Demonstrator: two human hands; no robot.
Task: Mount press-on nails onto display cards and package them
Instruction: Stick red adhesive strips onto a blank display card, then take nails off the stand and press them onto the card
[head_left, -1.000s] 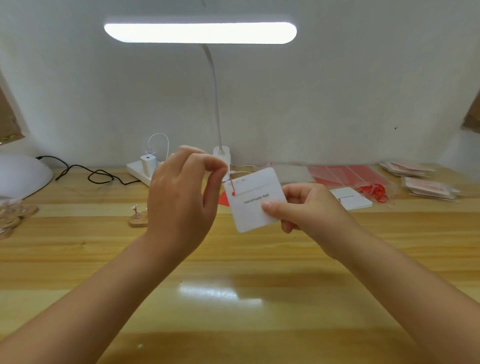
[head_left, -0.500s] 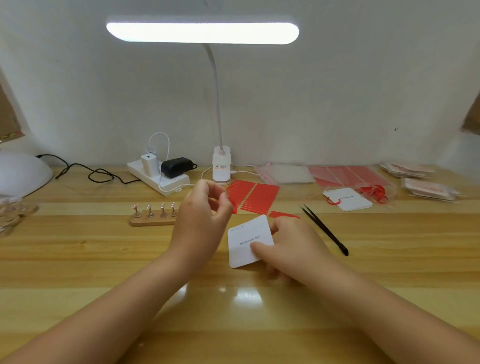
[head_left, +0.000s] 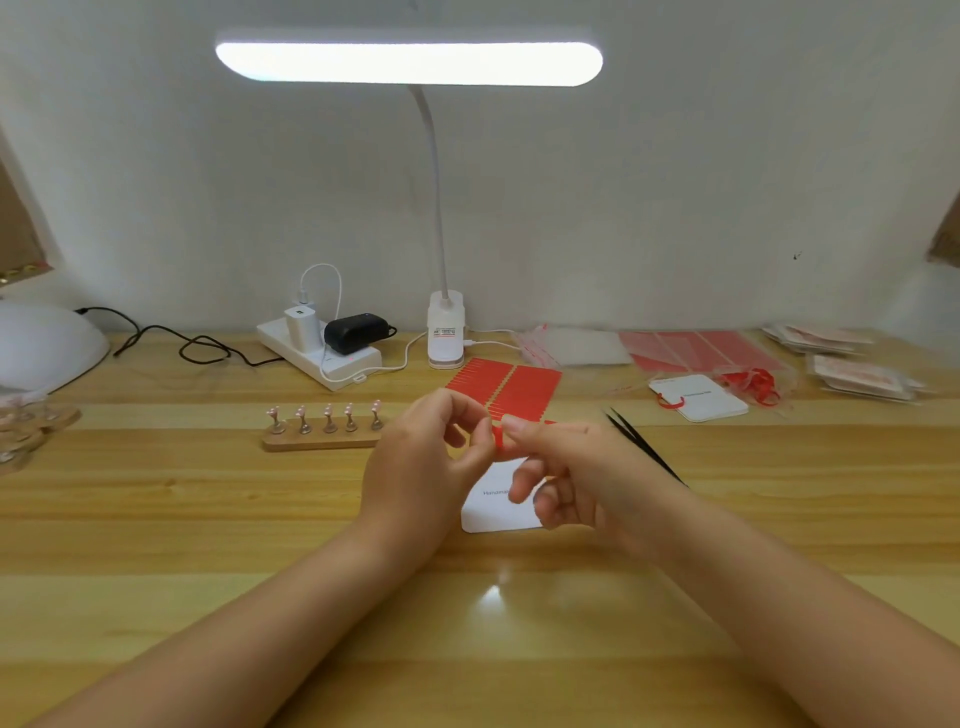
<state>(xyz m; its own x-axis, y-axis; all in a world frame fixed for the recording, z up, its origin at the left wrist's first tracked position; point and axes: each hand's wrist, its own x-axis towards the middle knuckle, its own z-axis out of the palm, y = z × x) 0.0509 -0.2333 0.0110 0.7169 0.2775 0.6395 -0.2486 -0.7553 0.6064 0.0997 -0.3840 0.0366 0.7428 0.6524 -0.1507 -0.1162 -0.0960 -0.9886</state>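
A white display card (head_left: 491, 512) lies flat on the wooden table (head_left: 208, 519), partly hidden under my hands. Above it my left hand (head_left: 421, 467) and my right hand (head_left: 576, 473) meet, and both pinch a small red strip (head_left: 500, 435) between thumb and fingertips. Behind them lies a red sheet of adhesive strips (head_left: 511, 389). A wooden holder (head_left: 322, 439) to the left carries several pink press-on nails on little stands. Black tweezers (head_left: 641, 441) lie just right of my right hand.
A clip desk lamp (head_left: 445, 332) and a power strip (head_left: 322, 356) with chargers stand at the back. Clear bags (head_left: 576, 345), red sheets (head_left: 701, 351), another white card (head_left: 698, 397) with red ribbon, and packed sets (head_left: 862, 376) lie at the right. A white dome lamp (head_left: 44, 345) sits far left.
The card went from held up in my right hand down onto the table. My right hand let it go and joined my left hand on the red strip.
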